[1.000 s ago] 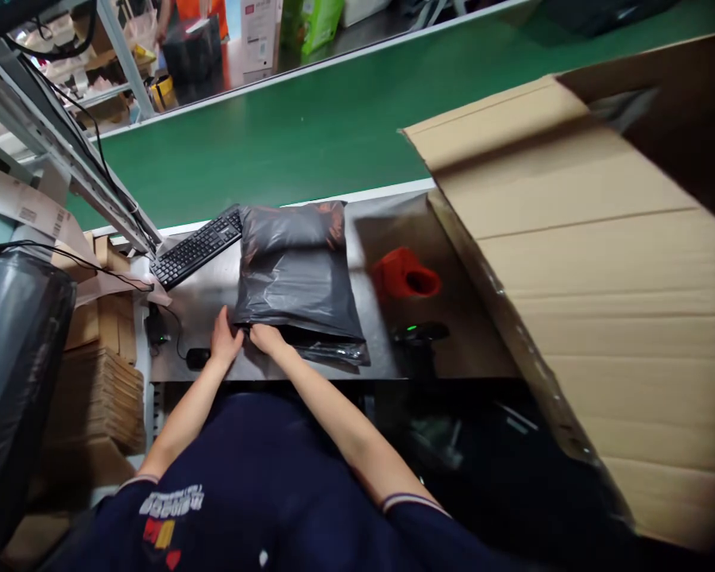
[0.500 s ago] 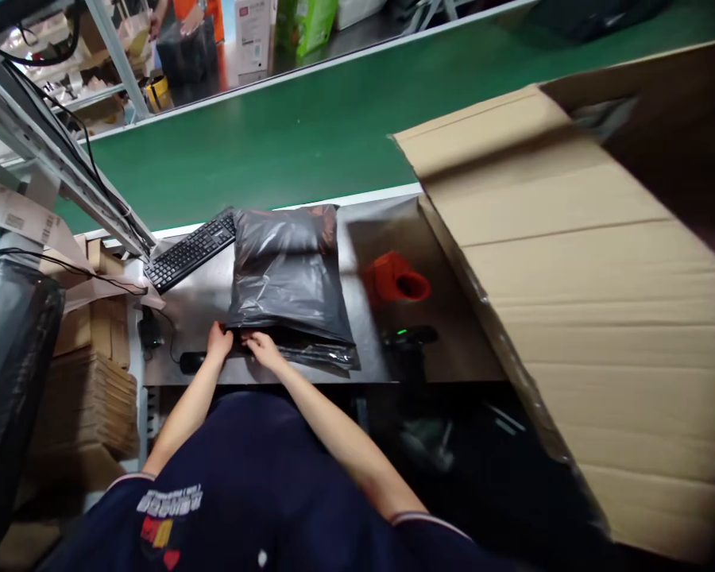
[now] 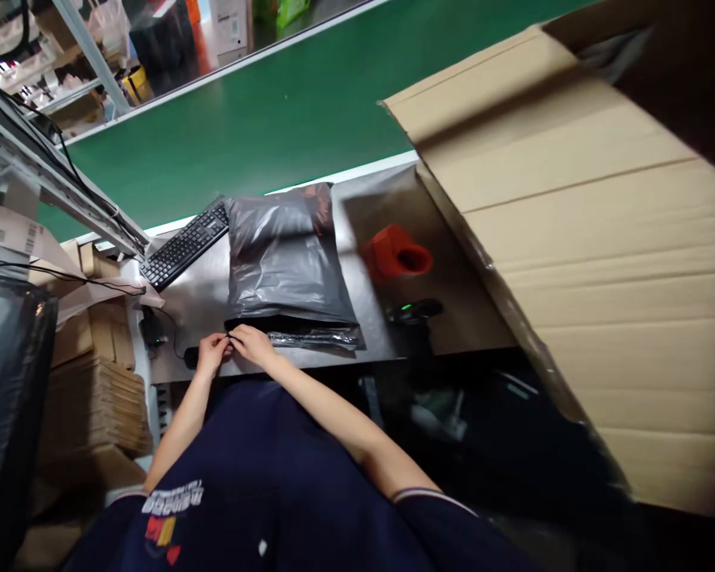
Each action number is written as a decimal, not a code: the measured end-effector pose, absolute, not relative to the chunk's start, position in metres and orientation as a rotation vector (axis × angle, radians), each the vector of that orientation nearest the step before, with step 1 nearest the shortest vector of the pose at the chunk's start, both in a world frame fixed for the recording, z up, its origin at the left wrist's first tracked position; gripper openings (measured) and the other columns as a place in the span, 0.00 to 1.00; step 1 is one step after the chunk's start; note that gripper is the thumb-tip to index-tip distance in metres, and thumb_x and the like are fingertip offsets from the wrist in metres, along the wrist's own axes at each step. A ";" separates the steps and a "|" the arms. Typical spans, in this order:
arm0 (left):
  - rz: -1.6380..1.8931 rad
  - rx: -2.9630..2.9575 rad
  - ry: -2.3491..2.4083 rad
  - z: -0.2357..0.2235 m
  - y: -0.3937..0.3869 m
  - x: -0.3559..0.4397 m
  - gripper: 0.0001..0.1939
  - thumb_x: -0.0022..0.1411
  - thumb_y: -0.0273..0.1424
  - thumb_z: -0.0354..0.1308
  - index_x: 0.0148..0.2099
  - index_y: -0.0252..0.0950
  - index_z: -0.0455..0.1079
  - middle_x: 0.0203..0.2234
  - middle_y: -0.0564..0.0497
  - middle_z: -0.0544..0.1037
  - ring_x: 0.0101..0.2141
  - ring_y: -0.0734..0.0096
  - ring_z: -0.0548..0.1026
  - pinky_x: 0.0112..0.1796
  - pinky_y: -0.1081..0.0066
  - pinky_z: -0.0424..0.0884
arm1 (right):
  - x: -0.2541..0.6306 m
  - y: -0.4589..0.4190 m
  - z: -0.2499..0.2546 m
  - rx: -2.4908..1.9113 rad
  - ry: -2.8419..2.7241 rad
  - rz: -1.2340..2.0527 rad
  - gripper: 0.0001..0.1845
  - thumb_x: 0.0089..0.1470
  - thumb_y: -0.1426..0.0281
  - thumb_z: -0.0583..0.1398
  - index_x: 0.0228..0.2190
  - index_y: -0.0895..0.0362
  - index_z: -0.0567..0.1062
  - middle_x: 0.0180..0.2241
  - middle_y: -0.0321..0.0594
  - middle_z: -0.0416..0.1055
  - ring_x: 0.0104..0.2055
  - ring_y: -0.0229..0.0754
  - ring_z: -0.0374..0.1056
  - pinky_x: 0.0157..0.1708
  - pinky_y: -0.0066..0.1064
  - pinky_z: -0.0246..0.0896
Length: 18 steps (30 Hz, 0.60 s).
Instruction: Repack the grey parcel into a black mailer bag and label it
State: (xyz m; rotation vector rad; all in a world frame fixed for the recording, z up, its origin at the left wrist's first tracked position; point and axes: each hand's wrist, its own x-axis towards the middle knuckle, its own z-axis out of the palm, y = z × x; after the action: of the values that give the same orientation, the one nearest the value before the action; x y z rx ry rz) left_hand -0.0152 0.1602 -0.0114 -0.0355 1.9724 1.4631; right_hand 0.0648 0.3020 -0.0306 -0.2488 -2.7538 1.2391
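Bag (image 3: 283, 258) first: it's a dark grey plastic one, lying flat on the metal table (image 3: 179, 310) right in front of the person, with its open end toward them. Both hands are down at the near left corner. Left hand (image 3: 210, 356) has its fingertips pinched on the bag's edge, and the right hand (image 3: 253, 344) is closed on that same corner, fingers bent, pretty much meeting the left ones. What's inside is too dark to make out, tbh.

Around it: a black keyboard (image 3: 184, 245) sits tilted by the far left corner of the bag, and a black mouse (image 3: 191, 357) is just beside the left hand, partly hidden. Off to the right there's an orange-red holder (image 3: 392, 252), with a black scanner (image 3: 418, 310) showing a green light nearer the person. Big cardboard sheet (image 3: 620, 294) takes up the right side, and a green belt (image 3: 310, 111) runs past behind the table.
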 end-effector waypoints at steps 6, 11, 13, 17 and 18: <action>1.496 0.030 1.950 -0.010 0.154 -0.017 0.17 0.50 0.40 0.72 0.36 0.31 0.81 0.24 0.47 0.81 0.25 0.67 0.77 0.28 0.71 0.75 | 0.066 0.302 -0.029 -0.322 -2.742 1.284 0.13 0.68 0.70 0.57 0.44 0.56 0.83 0.45 0.44 0.80 0.47 0.45 0.76 0.48 0.32 0.69; 1.521 0.062 1.945 -0.010 0.155 -0.015 0.19 0.47 0.43 0.73 0.34 0.32 0.81 0.23 0.49 0.79 0.25 0.70 0.75 0.29 0.73 0.74 | 0.063 0.296 -0.029 -0.479 -2.525 1.497 0.09 0.62 0.67 0.62 0.41 0.54 0.83 0.44 0.43 0.81 0.45 0.46 0.76 0.47 0.34 0.69; 1.521 0.052 1.949 -0.011 0.157 -0.015 0.19 0.45 0.42 0.74 0.33 0.32 0.81 0.24 0.49 0.80 0.25 0.70 0.76 0.29 0.73 0.74 | 0.057 0.294 -0.032 -0.639 -2.346 1.638 0.05 0.57 0.68 0.64 0.33 0.52 0.82 0.39 0.42 0.81 0.43 0.47 0.76 0.47 0.36 0.69; 1.533 -0.074 1.989 -0.013 0.155 -0.017 0.19 0.45 0.42 0.74 0.33 0.32 0.78 0.23 0.48 0.79 0.26 0.67 0.79 0.28 0.72 0.76 | 0.071 0.316 -0.046 -1.023 -2.009 1.709 0.08 0.52 0.64 0.63 0.25 0.53 0.78 0.28 0.41 0.79 0.33 0.47 0.76 0.38 0.37 0.72; 1.538 -0.118 2.001 -0.013 0.154 -0.018 0.19 0.46 0.43 0.73 0.33 0.32 0.77 0.23 0.49 0.79 0.26 0.67 0.79 0.28 0.72 0.76 | 0.087 0.328 -0.050 -1.138 -1.914 1.694 0.11 0.52 0.60 0.62 0.25 0.54 0.77 0.25 0.41 0.77 0.29 0.47 0.75 0.33 0.36 0.72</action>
State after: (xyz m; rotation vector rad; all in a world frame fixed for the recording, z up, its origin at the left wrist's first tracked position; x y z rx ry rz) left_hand -0.0176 0.1542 -0.0132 -0.1185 2.0007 1.5377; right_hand 0.0872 0.3276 -0.0505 -1.1383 -1.9143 1.6936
